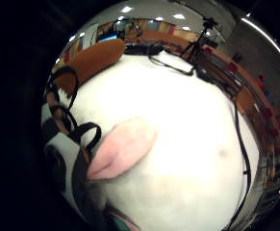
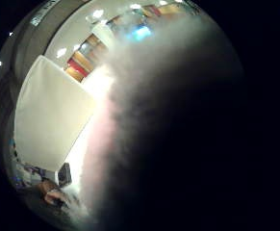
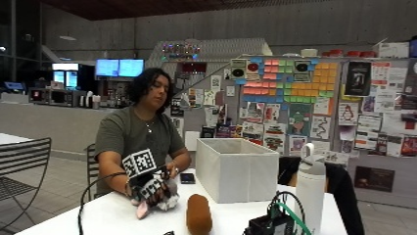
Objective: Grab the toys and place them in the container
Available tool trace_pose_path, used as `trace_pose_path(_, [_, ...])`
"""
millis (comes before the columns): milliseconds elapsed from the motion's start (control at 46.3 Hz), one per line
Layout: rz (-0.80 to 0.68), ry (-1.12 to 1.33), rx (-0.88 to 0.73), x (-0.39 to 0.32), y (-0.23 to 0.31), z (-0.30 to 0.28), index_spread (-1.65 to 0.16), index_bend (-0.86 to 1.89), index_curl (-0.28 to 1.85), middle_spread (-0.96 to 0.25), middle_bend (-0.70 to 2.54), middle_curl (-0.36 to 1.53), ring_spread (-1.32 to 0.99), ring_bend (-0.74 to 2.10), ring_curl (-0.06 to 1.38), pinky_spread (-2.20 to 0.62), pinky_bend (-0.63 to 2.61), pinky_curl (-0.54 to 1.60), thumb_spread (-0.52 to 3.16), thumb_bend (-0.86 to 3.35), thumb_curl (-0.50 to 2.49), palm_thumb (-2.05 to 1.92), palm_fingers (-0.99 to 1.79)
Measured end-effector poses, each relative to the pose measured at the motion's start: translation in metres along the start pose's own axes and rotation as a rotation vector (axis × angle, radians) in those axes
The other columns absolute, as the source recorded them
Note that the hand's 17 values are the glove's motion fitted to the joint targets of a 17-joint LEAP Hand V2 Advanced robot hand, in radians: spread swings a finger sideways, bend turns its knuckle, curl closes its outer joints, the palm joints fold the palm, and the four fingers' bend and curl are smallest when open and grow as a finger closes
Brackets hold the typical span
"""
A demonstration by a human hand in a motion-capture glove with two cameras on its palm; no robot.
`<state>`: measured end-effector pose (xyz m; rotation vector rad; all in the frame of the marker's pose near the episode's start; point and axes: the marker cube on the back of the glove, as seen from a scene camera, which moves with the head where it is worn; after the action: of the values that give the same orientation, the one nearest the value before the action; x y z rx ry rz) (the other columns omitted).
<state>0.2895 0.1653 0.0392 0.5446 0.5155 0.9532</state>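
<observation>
Plush toy (image 3: 156, 198): on white table (image 3: 110, 215), left of container (image 3: 236, 169), gripped under gloved right hand (image 3: 149, 183), fingers curled round it. Little-finger palm view alone shows pink ear (image 1: 122, 147), black-white fuzzy fabric. Brown oblong plush (image 3: 198, 214) near front edge. Container: white fabric box, open top, well apart from toy.

white container (image 3: 236, 176) open-topped, brown toy (image 3: 198, 213) standing before it

plush toy (image 3: 156, 201): black-and-white with pink ear, on the white table, under the gloved hand | brown plush toy (image 3: 198, 214): oblong, upright on the table, near the container | container (image 3: 236, 168): white fabric box, open-topped, upright on the table
</observation>
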Motion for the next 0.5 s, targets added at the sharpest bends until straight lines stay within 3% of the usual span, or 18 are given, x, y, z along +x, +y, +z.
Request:
trace_pose_path(173, [-0.099, -0.171, 0.176, -0.083, 0.013, -0.102, -0.35, 0.18, 0.07, -0.31, 0.96, 0.57, -0.31, 1.39, 0.51, -0.39, 1.03, 0.47, 1.34, 0.22, 0.43, 0.46, 1.24])
trace_pose_path(497, [-0.457, -0.518, 0.431, -0.267, -0.090, -0.308, -0.34, 0.20, 0.10, -0.30, 1.03, 0.64, -0.30, 1.43, 0.52, -0.41, 1.08, 0.50, 1.29, 0.19, 0.52, 0.50, 1.19])
